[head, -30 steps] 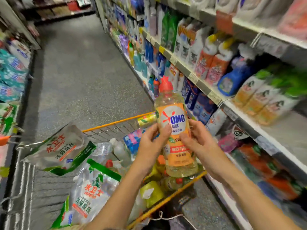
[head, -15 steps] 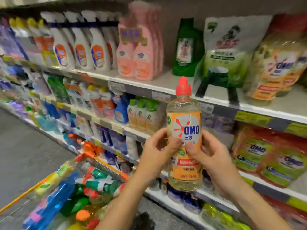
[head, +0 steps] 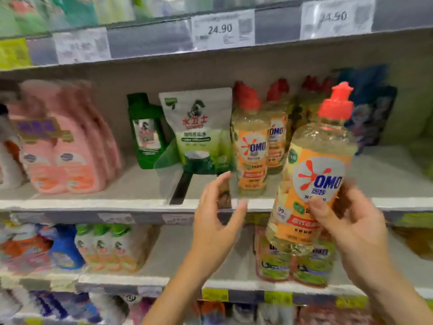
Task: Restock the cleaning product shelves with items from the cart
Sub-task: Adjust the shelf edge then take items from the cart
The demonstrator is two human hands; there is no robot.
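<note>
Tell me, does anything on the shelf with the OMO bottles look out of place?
The green-and-white pouch sits over the black divider, not beside it, so it looks misplaced. No spill or damage is visible.

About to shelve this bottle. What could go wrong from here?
The bottle is tilted and gripped by the right hand alone, so it may slip. The open left hand is close to the front shelf bottle, which stands near the shelf edge; a nudge could topple it.
</note>
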